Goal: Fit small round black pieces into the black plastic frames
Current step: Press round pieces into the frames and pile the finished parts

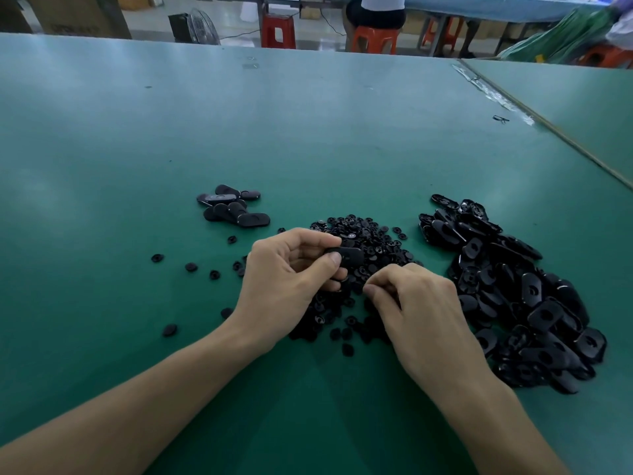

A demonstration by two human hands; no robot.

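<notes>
At a green table [308, 132], far left: a few loose round pieces [157, 258] lie scattered on the surface, well apart from one another. Further in and farther from me, a small cluster of frames [233, 207] sits by itself, several of them overlapping.

Left of centre, my left hand [284, 272] is raised just above the table, fingers curled over and thumb pressed up from below. It is clamped on a single black frame [349, 255], which juts out to the right past my thumbnail. The frame hangs over the near side of the heap of round pieces [370, 241], a dense black mound in the middle of the table that spreads toward me between my two wrists.

Just right of that, my right hand [421, 303] rests on the heap, knuckles up and fingers curled down among the pieces. Thumb and forefinger are drawn together at the tip, close beside my left hand but not touching the frame. Whether a piece is caught between them I cannot tell.

At far right lies the big pile of frames [520, 296], glossy and jumbled, near the round pieces but separate from them.

Beyond the far edge of the table, left to right: a fan [202, 27] on the floor, a red stool [278, 30], and a seated person [375, 12] on another stool.
</notes>
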